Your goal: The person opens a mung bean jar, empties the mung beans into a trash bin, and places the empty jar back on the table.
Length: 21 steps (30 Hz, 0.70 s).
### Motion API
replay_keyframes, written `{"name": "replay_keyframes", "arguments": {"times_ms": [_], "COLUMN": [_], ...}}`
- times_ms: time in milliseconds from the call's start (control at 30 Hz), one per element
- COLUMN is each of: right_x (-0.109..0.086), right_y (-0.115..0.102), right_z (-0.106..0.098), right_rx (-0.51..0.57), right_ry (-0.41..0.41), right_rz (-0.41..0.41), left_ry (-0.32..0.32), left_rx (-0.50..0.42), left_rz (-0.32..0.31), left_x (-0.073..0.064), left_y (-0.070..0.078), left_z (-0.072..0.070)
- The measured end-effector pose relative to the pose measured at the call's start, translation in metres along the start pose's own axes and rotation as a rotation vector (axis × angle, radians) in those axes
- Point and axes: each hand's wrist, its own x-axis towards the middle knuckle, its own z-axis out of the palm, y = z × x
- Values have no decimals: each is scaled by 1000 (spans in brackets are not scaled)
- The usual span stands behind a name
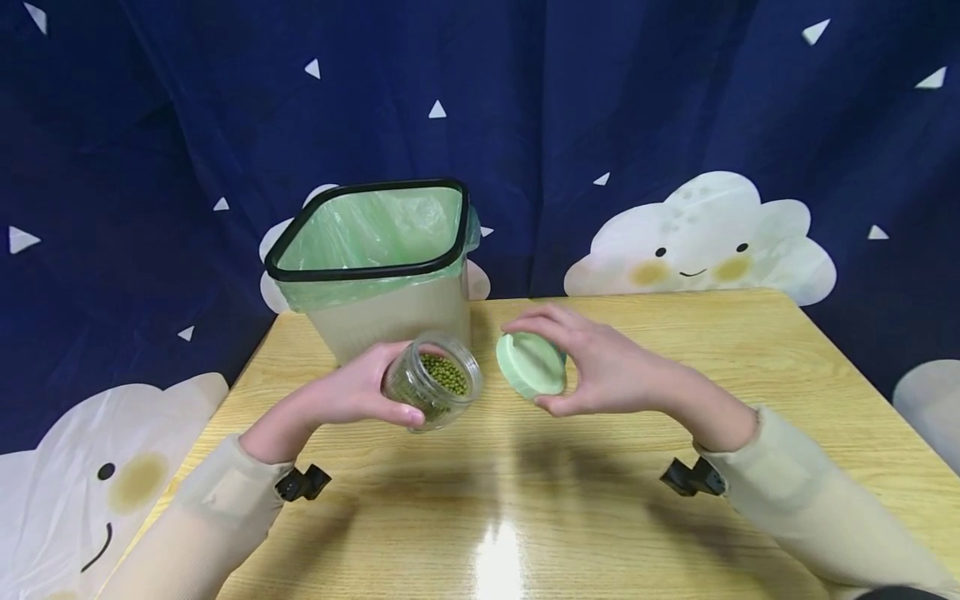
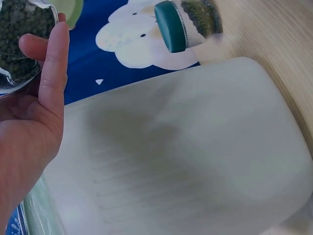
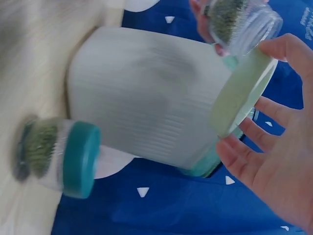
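My left hand (image 1: 360,387) grips a clear jar (image 1: 408,392) partly filled with small green beans (image 1: 444,373). The jar is tilted, its uncovered mouth facing right and toward me. My right hand (image 1: 607,362) holds a light green round lid (image 1: 531,365) by its rim, a short gap from the jar in the head view. A second jar, with a teal lid (image 3: 80,159) and green contents (image 3: 41,149), stands on the table in the right wrist view. In the head view my right hand mostly hides it.
A pale bin (image 1: 390,321) with a black rim (image 1: 360,272) and a green plastic liner (image 1: 375,225) stands at the back left of the wooden table (image 1: 420,517), just behind the left hand. A dark blue curtain (image 1: 487,58) with clouds and triangles hangs behind.
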Motion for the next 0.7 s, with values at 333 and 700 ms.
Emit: {"name": "replay_keyframes", "arguments": {"times_ms": [333, 700], "right_x": [-7, -13], "right_y": [14, 28], "right_z": [23, 57], "right_rx": [-118, -213], "right_ry": [-132, -278], "right_rz": [78, 73], "left_ry": [26, 99], "left_rx": [-13, -2], "left_rz": [7, 9], "left_x": [-12, -25], "left_y": [-5, -15], "left_z": [0, -3]}}
